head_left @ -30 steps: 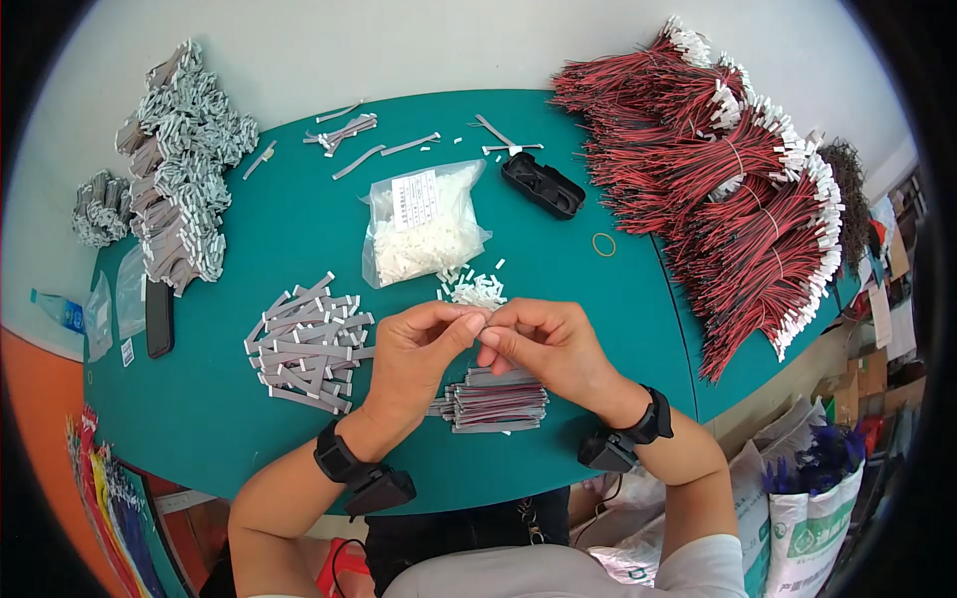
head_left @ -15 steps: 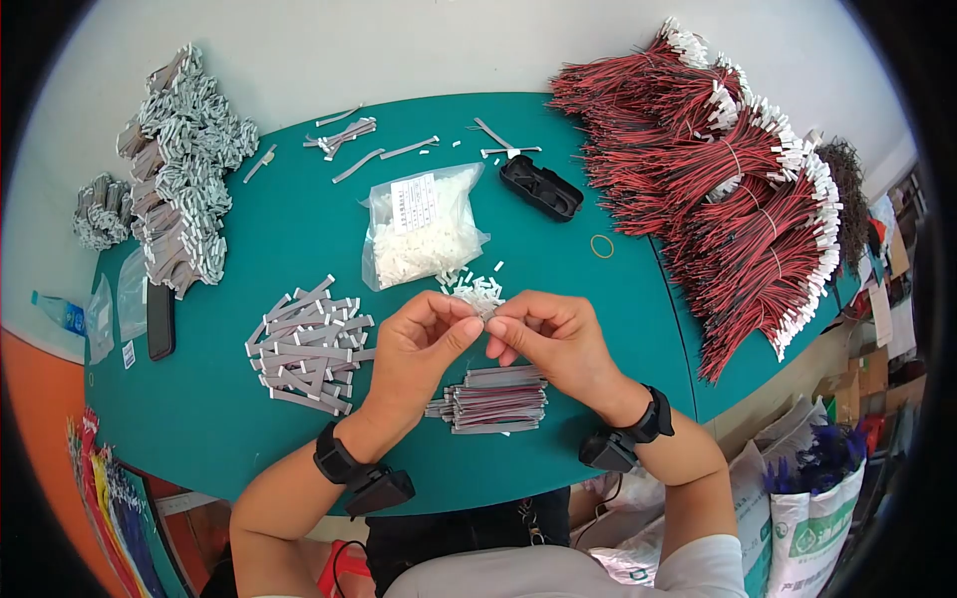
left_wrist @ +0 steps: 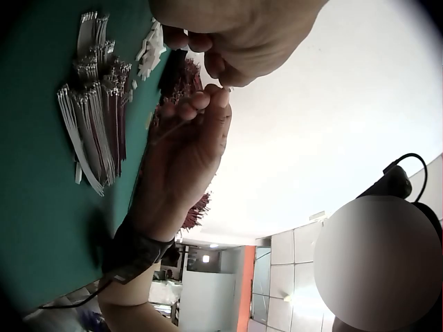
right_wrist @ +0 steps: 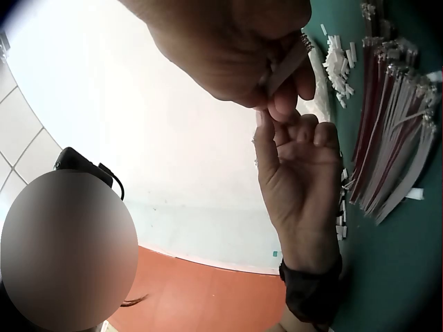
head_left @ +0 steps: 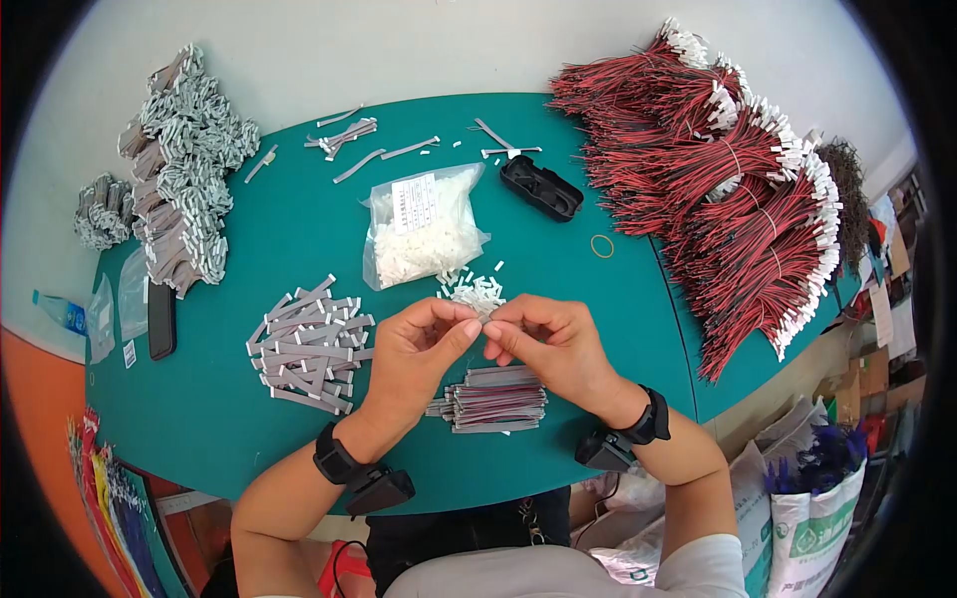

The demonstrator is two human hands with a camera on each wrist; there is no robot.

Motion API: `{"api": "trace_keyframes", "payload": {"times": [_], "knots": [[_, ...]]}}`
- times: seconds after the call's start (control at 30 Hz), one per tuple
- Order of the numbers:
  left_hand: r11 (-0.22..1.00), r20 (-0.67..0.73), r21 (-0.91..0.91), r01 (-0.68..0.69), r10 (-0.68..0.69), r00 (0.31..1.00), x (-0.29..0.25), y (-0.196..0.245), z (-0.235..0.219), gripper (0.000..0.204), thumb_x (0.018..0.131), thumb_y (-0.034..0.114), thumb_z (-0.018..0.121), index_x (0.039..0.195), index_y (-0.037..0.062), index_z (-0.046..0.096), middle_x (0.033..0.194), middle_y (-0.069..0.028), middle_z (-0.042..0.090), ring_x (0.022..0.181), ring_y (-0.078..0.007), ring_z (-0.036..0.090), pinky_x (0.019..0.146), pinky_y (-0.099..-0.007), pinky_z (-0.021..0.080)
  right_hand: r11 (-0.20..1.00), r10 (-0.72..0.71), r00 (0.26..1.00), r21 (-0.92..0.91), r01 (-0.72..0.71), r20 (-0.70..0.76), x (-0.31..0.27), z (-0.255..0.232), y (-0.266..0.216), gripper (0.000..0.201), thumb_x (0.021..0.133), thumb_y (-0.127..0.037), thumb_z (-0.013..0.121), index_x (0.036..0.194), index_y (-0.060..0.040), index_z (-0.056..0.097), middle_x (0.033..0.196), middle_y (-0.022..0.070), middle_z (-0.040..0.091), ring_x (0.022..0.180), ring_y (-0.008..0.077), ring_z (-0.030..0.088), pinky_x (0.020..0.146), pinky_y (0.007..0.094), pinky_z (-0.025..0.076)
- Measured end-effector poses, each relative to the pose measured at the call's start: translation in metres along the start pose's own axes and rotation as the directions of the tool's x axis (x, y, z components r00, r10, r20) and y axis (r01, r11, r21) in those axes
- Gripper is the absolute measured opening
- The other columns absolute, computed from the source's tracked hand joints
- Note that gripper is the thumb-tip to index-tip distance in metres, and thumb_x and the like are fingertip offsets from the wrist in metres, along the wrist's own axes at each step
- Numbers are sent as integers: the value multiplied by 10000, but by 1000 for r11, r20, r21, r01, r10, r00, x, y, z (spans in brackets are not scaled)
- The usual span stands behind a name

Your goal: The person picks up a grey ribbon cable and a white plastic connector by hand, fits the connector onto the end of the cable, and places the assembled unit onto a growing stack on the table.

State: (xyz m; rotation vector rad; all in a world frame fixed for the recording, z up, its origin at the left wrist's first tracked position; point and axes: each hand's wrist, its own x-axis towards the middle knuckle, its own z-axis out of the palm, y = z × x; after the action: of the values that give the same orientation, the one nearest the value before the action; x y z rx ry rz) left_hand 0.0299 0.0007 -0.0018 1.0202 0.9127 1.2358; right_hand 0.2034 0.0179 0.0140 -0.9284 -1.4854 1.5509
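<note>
In the head view the left hand point(head_left: 414, 349) and right hand point(head_left: 558, 344) meet fingertip to fingertip above the small white connector housings point(head_left: 477, 289). The right hand point(right_wrist: 235, 48) pinches a short grey ribbon cable point(right_wrist: 287, 68), its crimped end sticking out from the fingers in the right wrist view. The left hand's thumb and index finger pinch something small at the meeting point, mostly hidden by the fingers. Below the hands lies a stack of grey and dark red ribbon cables point(head_left: 498, 401). Left of them is a loose pile of grey cables with white ends point(head_left: 309, 344).
A clear bag of white housings point(head_left: 424, 224) lies behind the hands, with an open black case point(head_left: 542, 186) to its right. Red-black wire bundles point(head_left: 718, 169) cover the right side; grey cable bundles point(head_left: 184, 169) and a phone point(head_left: 160, 319) are at left. Loose cables lie near the back edge.
Both hands stay together over the white housings, with only slight shifts of the fingers. The other items have not visibly moved.
</note>
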Motion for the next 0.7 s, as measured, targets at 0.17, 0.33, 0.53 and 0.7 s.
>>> {"api": "trace_keyframes", "payload": {"times": [0.17, 0.33, 0.53, 0.7], "knots": [[1000, 10, 15, 3, -3, 1000, 0, 0, 0, 89, 839, 91, 644, 895, 31, 611, 825, 2, 608, 760, -57, 532, 704, -209, 416, 1000, -3, 1000, -8, 3, -2, 0, 1, 0, 101, 894, -66, 578, 919, 16, 630, 764, 34, 625, 678, 61, 570, 605, 192, 476], [1000, 40, -14, 21, -20, 999, 0, 4, 2, 100, 833, 93, 650, 892, 35, 594, 806, 11, 588, 736, -52, 508, 671, -202, 401, 998, -48, 999, -33, 48, -13, 0, 0, -1, 102, 891, -66, 582, 919, 19, 630, 762, 34, 625, 679, 64, 573, 605, 195, 475], [999, 42, -29, 18, -17, 999, 2, 6, 3, 109, 833, 110, 658, 866, 45, 577, 793, 18, 579, 688, -36, 465, 598, -187, 349, 997, -49, 999, -60, 48, -15, 0, 0, 0, 105, 887, -74, 589, 919, 16, 633, 753, 30, 630, 672, 63, 577, 599, 194, 473], [1000, 36, -18, 15, -15, 999, 1, 5, 1, 115, 832, 129, 669, 861, 49, 591, 785, 25, 583, 685, -36, 473, 603, -186, 351, 996, -46, 999, -83, 45, -12, 0, 0, 2, 106, 885, -78, 593, 910, 17, 632, 741, 28, 630, 663, 60, 577, 590, 192, 472]]}}
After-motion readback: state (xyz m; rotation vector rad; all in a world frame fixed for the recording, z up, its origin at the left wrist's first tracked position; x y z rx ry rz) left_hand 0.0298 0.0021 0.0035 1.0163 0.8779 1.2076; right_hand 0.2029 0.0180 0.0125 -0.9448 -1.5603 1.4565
